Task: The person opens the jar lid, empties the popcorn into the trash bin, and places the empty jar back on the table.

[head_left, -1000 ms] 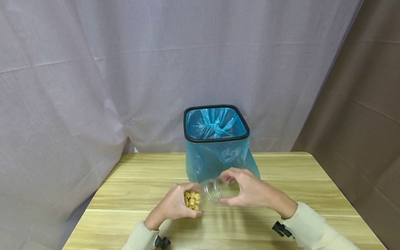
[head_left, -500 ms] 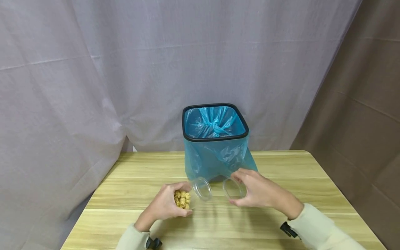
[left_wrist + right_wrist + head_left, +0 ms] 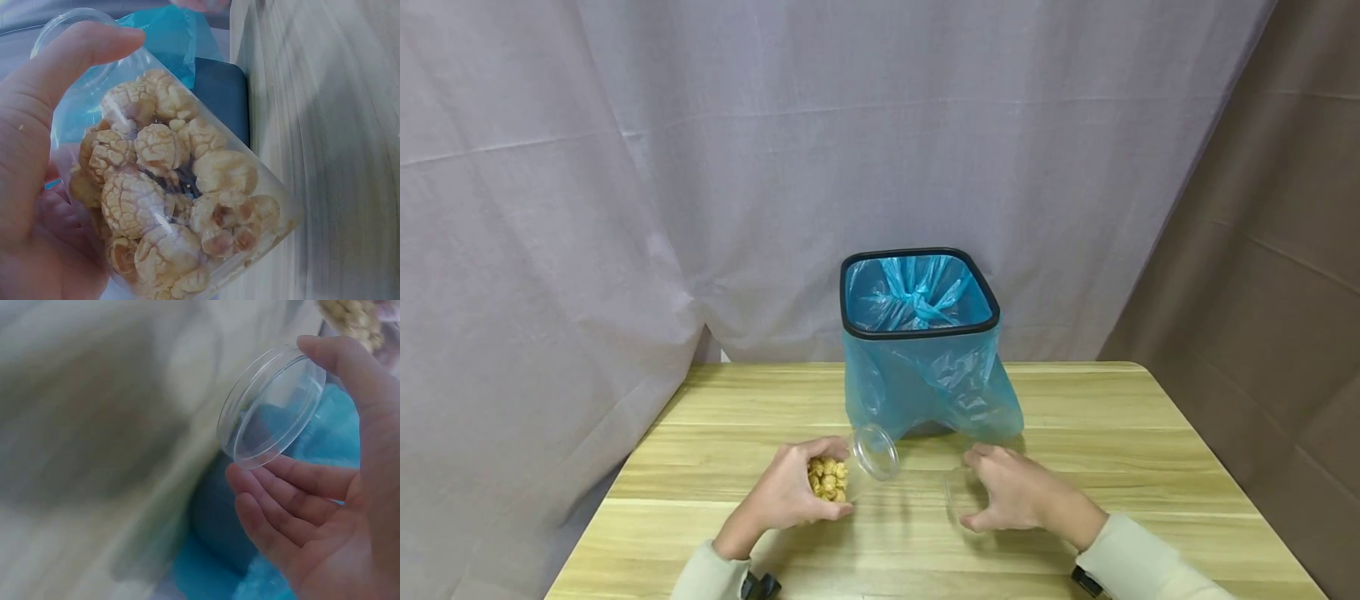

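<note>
Held over the near part of the desk [image 3: 700, 467], left of centre: a clear jar [image 3: 134, 65] packed with pale yellow popcorn [image 3: 827, 479]. Tilted rather than upright, with open mouth raised and turned right, base lower and to the left, long axis slanting between the two. Hard to tell whether base and desk meet. Gripped round the body by the left hand [image 3: 793, 492], thumb along the near side, fingers curled round the far side, palm facing right.

To the right, apart from the jar: a round clear lid [image 3: 275, 406], held on edge, one flat face toward the left. Pinched at the rim between thumb tip and fingertips of the right hand [image 3: 1018, 492], palm turned left, lower fingers loosely bent. Faint in the head view, clearer from the right wrist.

Both forearms angled in from the near side toward the middle, in pale sleeves [image 3: 711, 571]. Standing farther off, beyond the gap between the hands: a bin [image 3: 919, 334] with a black rim, lined with a blue bag [image 3: 932, 383] bunched into a knot inside. Behind the far edge, a grey curtain [image 3: 775, 167].
</note>
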{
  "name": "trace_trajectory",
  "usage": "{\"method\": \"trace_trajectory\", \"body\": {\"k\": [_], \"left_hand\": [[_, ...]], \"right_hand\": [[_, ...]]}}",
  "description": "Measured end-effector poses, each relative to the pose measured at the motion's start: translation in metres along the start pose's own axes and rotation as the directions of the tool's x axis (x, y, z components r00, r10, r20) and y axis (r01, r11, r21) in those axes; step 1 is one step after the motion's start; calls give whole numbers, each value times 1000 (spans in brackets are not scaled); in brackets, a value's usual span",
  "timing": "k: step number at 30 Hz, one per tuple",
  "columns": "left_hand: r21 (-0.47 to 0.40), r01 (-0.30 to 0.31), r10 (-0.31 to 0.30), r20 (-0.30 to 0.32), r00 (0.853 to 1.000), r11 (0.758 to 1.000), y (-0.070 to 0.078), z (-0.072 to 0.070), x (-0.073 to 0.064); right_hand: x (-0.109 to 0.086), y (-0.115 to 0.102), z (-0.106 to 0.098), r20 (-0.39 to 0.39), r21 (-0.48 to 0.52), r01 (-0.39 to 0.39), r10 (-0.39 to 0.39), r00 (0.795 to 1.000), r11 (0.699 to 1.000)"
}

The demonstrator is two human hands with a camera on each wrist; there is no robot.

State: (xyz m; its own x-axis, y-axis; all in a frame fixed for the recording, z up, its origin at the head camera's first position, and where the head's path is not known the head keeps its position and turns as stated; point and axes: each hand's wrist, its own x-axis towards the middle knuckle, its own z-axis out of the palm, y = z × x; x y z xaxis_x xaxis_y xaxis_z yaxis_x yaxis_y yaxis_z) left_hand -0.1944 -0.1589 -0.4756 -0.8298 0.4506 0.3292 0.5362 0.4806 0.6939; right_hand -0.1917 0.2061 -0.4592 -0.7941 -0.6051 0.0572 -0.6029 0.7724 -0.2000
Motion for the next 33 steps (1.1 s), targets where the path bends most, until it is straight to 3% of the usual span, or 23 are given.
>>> {"method": "trace_trajectory", "body": {"k": [8,19,27,33], "left_hand": [[-10,13,-13,1,1000,1000,1,-1,-2],[-21,32,-33,-12,999,999,-2,-6,-6],[-9,58,-58,-30,998,998,-11,-18,-13],[41,90,-88,-61,994,995,-18,-35,-18]], "right_hand": [[-6,1,25,19,10,35,-35,999,999],[-6,4,36,16,-51,34,-33,999,998],[-24,12,11,111,124,-87,73,991,988],[-35,34,-23,102,107,-150,139,985,983]]}}
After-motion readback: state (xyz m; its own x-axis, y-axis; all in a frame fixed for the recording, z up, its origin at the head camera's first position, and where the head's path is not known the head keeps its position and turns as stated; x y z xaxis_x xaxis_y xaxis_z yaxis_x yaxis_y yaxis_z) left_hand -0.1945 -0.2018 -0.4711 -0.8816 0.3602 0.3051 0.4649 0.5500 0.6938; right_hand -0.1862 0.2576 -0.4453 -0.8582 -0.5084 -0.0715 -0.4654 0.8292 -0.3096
